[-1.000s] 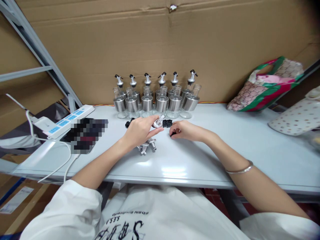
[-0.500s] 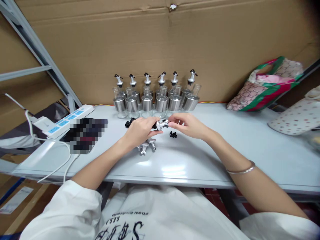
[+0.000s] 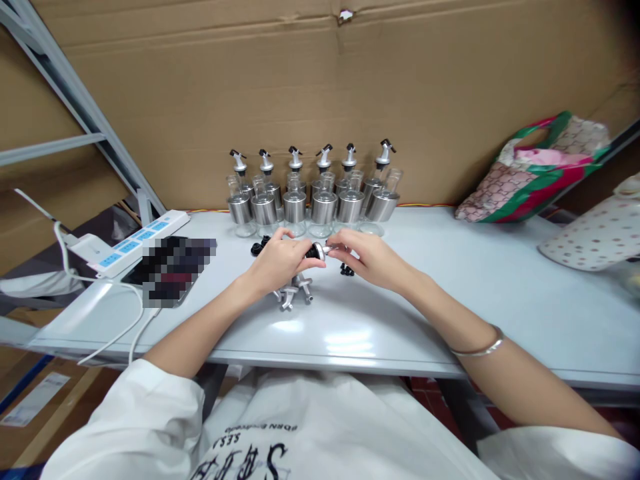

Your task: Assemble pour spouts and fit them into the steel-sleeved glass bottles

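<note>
In front of the bottles, my left hand is closed around a bottle pourer with a black ribbed stopper and a silver top. The fingertips of my right hand pinch the spout end of that same pourer, partly covering it. Below my left hand lie several loose silver spouts. Small black caps sit under my right fingers, half hidden. Black stopper pieces show behind my left hand.
At the back stand two rows of glass and steel bottles; the rear ones carry pourers. A power strip, a pixelated dark device and white cables lie left. On the right are a patterned bag and a dotted white item.
My right hand has moved slightly left, and its fingers have closed in on the spout, covering more of it. The pourer has turned a little in my left hand.
</note>
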`<state>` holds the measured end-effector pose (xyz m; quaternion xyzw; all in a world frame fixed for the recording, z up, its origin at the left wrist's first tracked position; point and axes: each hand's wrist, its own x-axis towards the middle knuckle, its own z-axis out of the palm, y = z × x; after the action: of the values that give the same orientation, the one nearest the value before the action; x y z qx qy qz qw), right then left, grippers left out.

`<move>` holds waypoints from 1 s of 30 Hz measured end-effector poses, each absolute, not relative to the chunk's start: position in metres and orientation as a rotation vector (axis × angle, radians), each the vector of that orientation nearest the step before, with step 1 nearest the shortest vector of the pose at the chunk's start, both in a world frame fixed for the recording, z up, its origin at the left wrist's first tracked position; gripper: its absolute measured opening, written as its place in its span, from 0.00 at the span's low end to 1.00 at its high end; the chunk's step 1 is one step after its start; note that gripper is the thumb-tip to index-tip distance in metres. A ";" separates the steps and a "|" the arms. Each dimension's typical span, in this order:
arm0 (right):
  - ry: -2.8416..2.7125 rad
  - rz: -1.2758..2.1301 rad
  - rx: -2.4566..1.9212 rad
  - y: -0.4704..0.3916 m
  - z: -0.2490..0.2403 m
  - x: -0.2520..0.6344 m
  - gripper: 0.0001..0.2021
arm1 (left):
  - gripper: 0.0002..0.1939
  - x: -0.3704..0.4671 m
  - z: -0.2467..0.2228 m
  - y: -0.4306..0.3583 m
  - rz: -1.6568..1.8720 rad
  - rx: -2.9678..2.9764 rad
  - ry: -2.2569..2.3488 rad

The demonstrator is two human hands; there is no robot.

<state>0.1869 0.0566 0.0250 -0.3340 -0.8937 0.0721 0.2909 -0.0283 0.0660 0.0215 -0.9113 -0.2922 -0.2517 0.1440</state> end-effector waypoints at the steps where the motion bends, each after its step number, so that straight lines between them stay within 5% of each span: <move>1: -2.387 0.204 -0.907 0.056 0.025 0.186 0.12 | 0.26 -0.028 0.022 0.066 -0.736 -2.648 -0.836; 15: -2.172 1.052 -0.947 0.058 0.034 0.189 0.23 | 0.25 -0.025 0.024 0.059 -0.780 -2.605 -0.705; 24: -1.370 1.882 -1.014 0.056 0.036 0.174 0.12 | 0.22 -0.028 0.028 0.064 -0.720 -2.438 -0.661; 30: -1.275 2.048 -0.973 0.053 0.042 0.173 0.20 | 0.15 -0.034 0.033 0.067 -0.712 -2.426 -0.680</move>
<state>0.1734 0.0531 0.0424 -0.3605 -0.4724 0.7588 0.2667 -0.0343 0.0669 0.0334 -0.8950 -0.2509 -0.2628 0.2588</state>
